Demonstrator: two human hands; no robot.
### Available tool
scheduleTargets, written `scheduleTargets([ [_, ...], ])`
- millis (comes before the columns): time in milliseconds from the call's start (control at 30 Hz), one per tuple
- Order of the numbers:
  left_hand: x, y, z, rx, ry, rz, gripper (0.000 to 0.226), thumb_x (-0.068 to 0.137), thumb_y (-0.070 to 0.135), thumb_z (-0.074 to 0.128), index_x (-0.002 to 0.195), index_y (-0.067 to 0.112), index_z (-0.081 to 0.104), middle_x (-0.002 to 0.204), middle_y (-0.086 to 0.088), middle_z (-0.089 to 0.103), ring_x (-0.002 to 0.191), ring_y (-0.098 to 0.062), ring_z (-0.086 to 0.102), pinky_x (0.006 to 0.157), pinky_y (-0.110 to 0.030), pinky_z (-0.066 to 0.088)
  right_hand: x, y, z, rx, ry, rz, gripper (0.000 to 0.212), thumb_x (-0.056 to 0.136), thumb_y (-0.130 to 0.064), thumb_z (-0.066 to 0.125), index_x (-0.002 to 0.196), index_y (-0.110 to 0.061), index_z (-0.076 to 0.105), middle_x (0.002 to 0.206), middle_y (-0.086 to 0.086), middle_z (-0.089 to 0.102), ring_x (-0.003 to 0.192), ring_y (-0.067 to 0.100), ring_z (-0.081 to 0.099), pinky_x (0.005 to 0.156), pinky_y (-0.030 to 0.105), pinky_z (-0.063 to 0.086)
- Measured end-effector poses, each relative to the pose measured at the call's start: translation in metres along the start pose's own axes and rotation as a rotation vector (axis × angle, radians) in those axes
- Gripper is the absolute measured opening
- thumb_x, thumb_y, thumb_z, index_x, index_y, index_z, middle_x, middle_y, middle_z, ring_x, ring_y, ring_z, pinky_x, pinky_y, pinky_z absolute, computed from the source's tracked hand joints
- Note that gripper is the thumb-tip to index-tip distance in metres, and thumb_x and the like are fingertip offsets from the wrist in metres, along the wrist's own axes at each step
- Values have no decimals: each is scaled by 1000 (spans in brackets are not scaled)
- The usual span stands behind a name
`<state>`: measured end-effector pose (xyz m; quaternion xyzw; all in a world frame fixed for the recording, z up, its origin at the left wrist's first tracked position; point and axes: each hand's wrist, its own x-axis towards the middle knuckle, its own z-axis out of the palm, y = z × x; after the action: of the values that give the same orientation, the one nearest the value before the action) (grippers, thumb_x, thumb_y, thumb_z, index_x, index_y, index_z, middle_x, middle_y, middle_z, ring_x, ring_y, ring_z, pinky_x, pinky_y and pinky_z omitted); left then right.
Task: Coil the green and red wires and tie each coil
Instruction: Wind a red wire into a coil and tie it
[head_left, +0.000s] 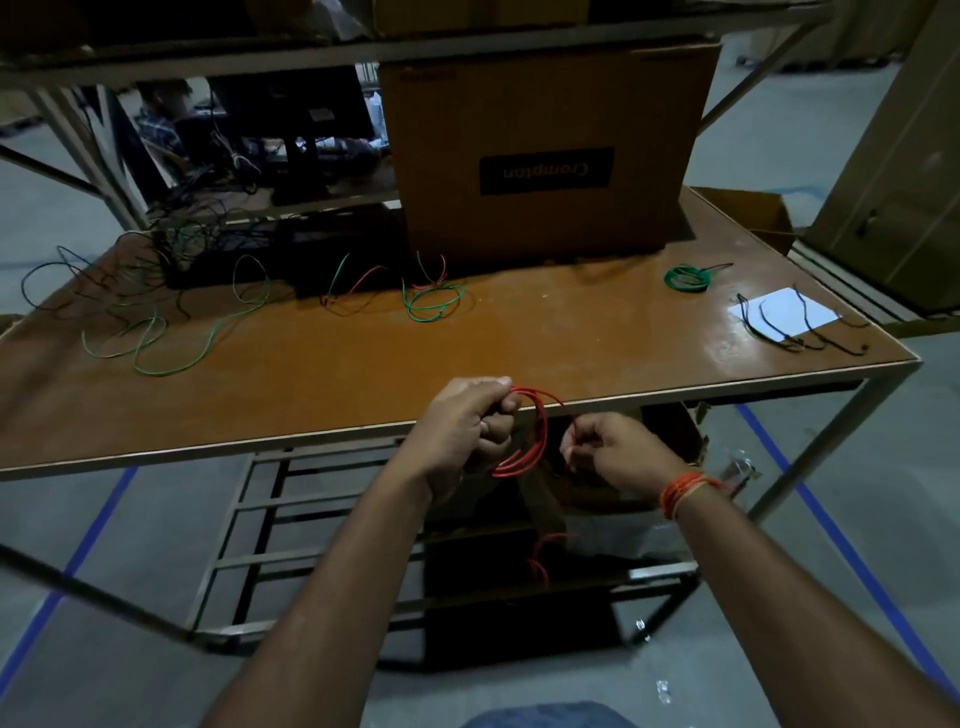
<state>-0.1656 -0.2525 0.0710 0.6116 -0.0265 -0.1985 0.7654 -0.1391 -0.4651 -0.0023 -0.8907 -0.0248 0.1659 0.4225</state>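
Red wire coil (527, 436) held upright just off the near edge of the worktop (363, 374). The left hand (467, 423) closes its grip round the coil's upper left arc, fingers curled; the right hand (610, 449) pinches a red strand beside the coil (thread bands circle that wrist). A tied green coil (687, 278) lies far right near a white sheet (784, 312); loose green wire (171, 332) sprawls at left, before a Crompton carton (545, 156).
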Motion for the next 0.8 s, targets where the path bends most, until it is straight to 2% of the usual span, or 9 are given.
scheduleTargets([
  [100, -3, 2, 20, 51, -9, -26, 37, 109, 21, 35, 74, 14, 44, 53, 7, 26, 41, -3, 19, 42, -18, 9, 15, -2, -20, 2, 115, 100, 23, 89, 0, 53, 71, -10, 65, 68, 17, 68, 68, 30, 68, 69, 39, 56],
  [167, -3, 2, 38, 34, 3, -35, 37, 109, 20, 35, 73, 14, 44, 52, 7, 27, 40, -2, 19, 43, -19, 7, 45, 18, -11, -45, 209, 180, 18, 97, -9, 52, 96, -3, 68, 96, 29, 68, 90, 37, 67, 76, 37, 52],
  [267, -2, 4, 63, -59, 48, -17, 37, 109, 19, 35, 74, 13, 43, 49, 8, 28, 37, -1, 19, 42, -18, 6, 28, 45, 9, 65, -115, 274, 45, 102, -27, 57, 114, 16, 51, 139, 19, 53, 98, 23, 61, 80, 25, 47],
  [367, -4, 5, 74, 126, 137, -35, 37, 108, 20, 37, 73, 16, 46, 51, 7, 30, 42, -4, 19, 43, -21, 8, 59, 112, 5, 261, 26, 402, 19, 101, 5, 43, 84, 5, 52, 106, 13, 59, 70, 21, 42, 62, 18, 45],
  [467, -9, -6, 86, 217, 213, -101, 38, 108, 22, 37, 72, 18, 46, 54, 6, 28, 42, -7, 16, 46, -23, 7, 106, 162, 1, 230, -49, 356, 26, 74, -22, 81, 81, -5, 63, 101, 25, 71, 70, 23, 65, 71, 41, 61],
  [533, -10, -15, 99, 127, 227, -105, 39, 108, 22, 34, 71, 18, 45, 53, 6, 24, 40, -5, 13, 47, -21, 4, 99, 136, -4, 385, -77, 168, 21, 88, -17, 62, 72, -3, 64, 75, 20, 69, 55, 26, 63, 53, 36, 57],
  [633, -13, -11, 112, 118, 254, -70, 38, 108, 21, 34, 72, 17, 45, 52, 6, 25, 39, -5, 14, 44, -19, 5, -10, 44, -35, 138, -196, -37, 27, 91, 3, 56, 68, 2, 70, 67, 22, 69, 62, 27, 64, 59, 34, 57],
  [733, -20, -5, 116, 243, 298, -66, 36, 108, 22, 37, 74, 16, 47, 55, 5, 28, 43, -7, 18, 41, -20, 11, 22, 98, -47, 298, -179, 312, 39, 95, 3, 54, 58, -7, 57, 34, -2, 55, 63, 18, 57, 58, 24, 47],
  [800, -22, -6, 122, 223, 308, -61, 36, 108, 22, 37, 74, 17, 46, 56, 5, 27, 44, -8, 17, 45, -23, 8, 29, 89, -56, 220, -70, 296, 21, 87, -20, 72, 72, -11, 61, 56, 2, 67, 70, 22, 69, 58, 30, 57],
])
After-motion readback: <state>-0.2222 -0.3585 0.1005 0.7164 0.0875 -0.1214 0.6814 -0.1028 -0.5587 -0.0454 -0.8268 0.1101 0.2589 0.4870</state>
